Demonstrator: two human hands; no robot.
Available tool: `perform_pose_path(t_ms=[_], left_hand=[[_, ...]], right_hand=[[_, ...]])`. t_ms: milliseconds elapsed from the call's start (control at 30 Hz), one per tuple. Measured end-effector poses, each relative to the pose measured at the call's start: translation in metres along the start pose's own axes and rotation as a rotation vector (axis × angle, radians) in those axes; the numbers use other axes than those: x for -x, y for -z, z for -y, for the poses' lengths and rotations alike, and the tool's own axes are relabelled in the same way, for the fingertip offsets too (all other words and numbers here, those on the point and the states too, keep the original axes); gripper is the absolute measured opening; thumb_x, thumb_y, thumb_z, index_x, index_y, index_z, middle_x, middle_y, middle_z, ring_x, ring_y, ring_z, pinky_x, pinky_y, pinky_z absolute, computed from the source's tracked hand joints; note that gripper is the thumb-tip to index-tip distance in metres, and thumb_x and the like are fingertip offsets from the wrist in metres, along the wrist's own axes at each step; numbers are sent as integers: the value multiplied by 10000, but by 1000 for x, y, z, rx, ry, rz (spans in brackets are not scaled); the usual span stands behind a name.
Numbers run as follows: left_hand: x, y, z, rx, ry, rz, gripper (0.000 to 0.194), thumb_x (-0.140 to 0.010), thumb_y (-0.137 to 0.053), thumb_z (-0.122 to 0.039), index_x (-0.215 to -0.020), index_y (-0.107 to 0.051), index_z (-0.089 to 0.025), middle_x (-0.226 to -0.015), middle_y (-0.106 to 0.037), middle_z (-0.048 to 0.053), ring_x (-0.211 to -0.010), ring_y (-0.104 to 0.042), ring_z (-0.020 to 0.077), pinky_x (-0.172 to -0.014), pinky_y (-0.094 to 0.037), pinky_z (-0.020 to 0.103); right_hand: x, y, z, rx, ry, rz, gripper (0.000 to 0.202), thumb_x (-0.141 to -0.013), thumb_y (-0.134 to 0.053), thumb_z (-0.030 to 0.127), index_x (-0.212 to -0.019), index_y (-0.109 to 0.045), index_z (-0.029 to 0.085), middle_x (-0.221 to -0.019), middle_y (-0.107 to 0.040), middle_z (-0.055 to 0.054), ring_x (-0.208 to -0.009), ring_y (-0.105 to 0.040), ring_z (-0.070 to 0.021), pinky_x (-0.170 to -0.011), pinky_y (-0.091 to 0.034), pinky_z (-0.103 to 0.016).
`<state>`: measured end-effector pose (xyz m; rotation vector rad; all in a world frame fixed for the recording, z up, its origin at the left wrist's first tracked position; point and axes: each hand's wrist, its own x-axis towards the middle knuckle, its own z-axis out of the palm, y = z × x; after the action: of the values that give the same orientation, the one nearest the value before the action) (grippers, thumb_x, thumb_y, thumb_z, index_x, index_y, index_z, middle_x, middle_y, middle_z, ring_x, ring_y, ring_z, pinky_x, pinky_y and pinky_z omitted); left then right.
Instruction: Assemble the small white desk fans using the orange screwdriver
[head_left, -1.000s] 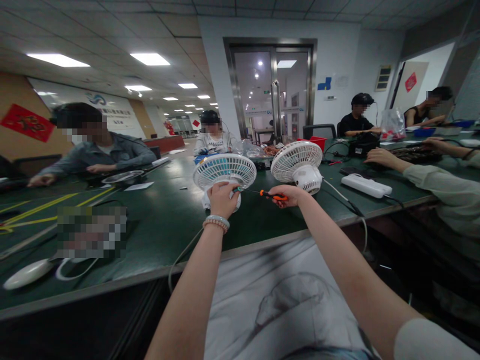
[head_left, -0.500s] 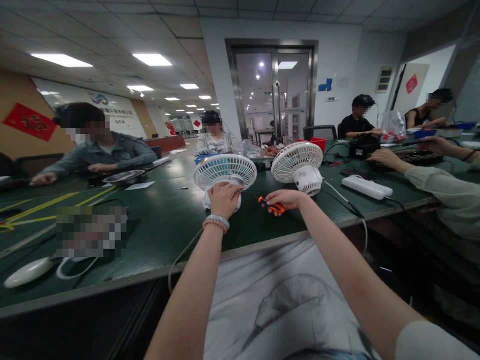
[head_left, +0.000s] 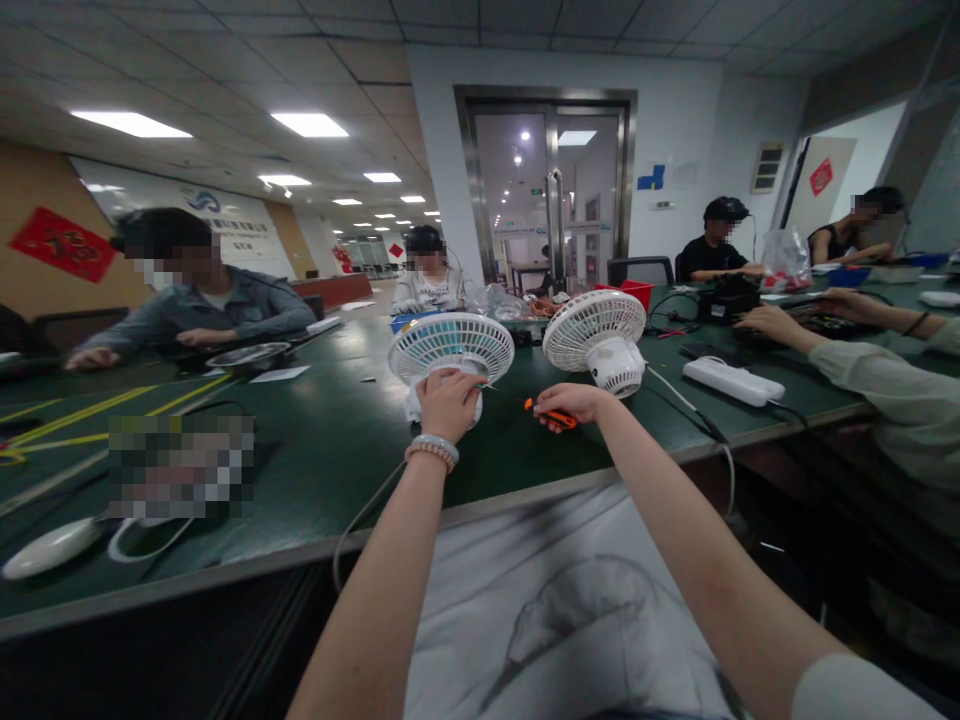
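Near the worktop's (head_left: pixel 510 468) front edge: two white fans (head_left: pixel 450 340), one orange-handled tool (head_left: pixel 561 418)
Left hand (head_left: pixel 446 408): extended, pinching something thin (head_left: pixel 487 386)
Right hand (head_left: pixel 576 401): angled leftward, gripping orange-handled tool

Green table (head_left: pixel 337 430): left white fan (head_left: pixel 454 345), right white fan (head_left: pixel 596 333), white power strip (head_left: pixel 733 381), yellow strips (head_left: pixel 82 416), paper (head_left: pixel 280 374).

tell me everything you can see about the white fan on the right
The white fan looks plastic, with a round slatted grille tilted up and leftward. The grille's back shows, joined to a rounded housing with vent slots at its lower end. It rests on the green table, a pale cord trailing rightward. The right hand is close in front, seemingly without touching.
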<state>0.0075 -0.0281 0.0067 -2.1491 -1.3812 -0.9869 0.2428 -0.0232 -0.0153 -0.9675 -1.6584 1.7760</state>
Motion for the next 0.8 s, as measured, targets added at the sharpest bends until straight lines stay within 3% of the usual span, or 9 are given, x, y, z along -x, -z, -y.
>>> perform_pose_path(t_ms=[233, 367, 533, 800], left_hand=[[0, -1, 1, -2, 22, -11, 256, -775, -488, -291, -991, -626, -299, -994, -657, 25, -1060, -442, 258, -916, -224, 462], [-1, -2, 1, 0, 37, -26, 260, -758, -509, -298, -995, -617, -290, -989, -646, 41, -1041, -455, 251, -911, -244, 454], [-2, -2, 2, 14, 42, -25, 238, -751, -515, -297, -963, -622, -284, -976, -647, 42, -1047, -451, 254, -918, -241, 458], [-2, -2, 1, 2, 48, -49, 243, -740, -539, -303, -965, -628, -287, -963, -652, 39, -1035, -465, 248, -910, -257, 445]], right_hand=[[1, 0, 2, 19, 25, -94, 114, -723, -627, 189, -731, -524, 141, -561, -563, 14, -463, -548, -93, -435, -464, -193], [-6, 4, -2, 52, 58, -287, 109, -716, -617, 195, -711, -513, 160, -522, -536, 30, -459, -532, -99, -451, -450, -210], [-15, 13, -8, 411, 81, -656, 147, -674, -649, 282, -636, -572, 162, -533, -533, 28, -484, -486, -81, -458, -366, -184], [-16, 15, -12, 842, -19, -866, 178, -603, -695, 264, -543, -550, 180, -657, -593, -62, -755, -586, -184, -636, -424, -244]])
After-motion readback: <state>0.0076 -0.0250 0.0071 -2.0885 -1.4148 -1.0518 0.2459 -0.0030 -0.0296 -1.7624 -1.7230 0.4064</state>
